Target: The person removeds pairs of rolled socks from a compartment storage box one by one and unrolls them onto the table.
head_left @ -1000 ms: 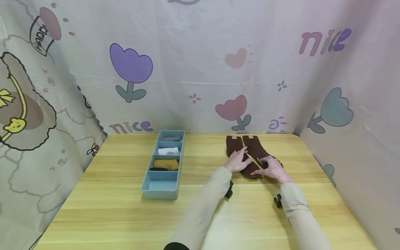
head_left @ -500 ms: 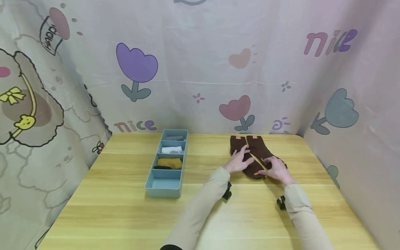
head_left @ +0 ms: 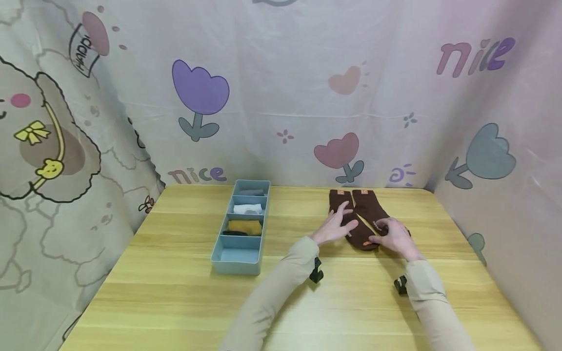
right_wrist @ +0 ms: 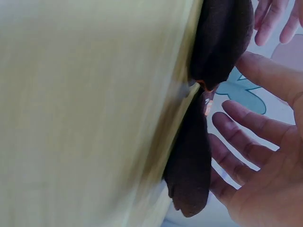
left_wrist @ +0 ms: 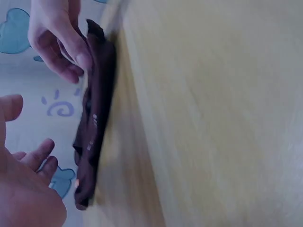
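A counter [head_left: 351, 302] with yellowish wood grain has pale printed cloth on three sides. Behind the counter, the back cloth [head_left: 263, 87] bears a purple tulip [head_left: 200, 88] and a pinkish-red tulip [head_left: 337, 152]. Left of the counter, the side cloth [head_left: 30, 243] shows a cut-off cartoon figure [head_left: 32, 151], perhaps an animal. Right of the counter is a blue-grey tulip [head_left: 491, 153]. Light shines softly on the counter's near part.

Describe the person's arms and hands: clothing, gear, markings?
The left hand and right hand are bare, with no gloves or rings visible. The left sleeve and right sleeve are long, plain beige and creased. Small black devices show by the cuffs: left device, right device. I see no cables.
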Demonstrator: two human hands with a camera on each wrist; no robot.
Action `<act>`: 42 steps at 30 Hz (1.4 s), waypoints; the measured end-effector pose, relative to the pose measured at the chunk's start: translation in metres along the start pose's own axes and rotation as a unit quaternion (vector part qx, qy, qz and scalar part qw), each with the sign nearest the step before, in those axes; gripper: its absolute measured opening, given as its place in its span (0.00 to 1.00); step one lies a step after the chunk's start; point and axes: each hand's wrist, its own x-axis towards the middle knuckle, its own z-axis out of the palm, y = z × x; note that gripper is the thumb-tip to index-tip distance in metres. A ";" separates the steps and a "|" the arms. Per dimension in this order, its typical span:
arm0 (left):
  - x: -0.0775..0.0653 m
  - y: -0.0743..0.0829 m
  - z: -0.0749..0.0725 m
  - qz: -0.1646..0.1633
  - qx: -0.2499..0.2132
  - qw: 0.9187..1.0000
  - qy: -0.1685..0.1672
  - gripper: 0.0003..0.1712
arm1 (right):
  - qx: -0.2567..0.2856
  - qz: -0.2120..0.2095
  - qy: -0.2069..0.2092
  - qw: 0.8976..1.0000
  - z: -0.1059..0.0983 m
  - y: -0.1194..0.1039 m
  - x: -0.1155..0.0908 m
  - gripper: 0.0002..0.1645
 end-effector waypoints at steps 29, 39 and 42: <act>-0.071 0.059 -0.064 -0.057 -0.123 0.988 0.068 0.42 | -0.002 -0.053 0.002 0.999 -0.010 -0.054 0.008 0.37; -0.103 0.057 -0.097 -0.036 -0.162 0.984 0.068 0.41 | 0.019 -0.118 0.002 0.993 0.003 -0.077 0.011 0.32; -0.112 0.056 -0.107 -0.028 -0.165 0.984 0.065 0.41 | 0.024 -0.146 -0.006 0.989 0.007 -0.089 0.016 0.31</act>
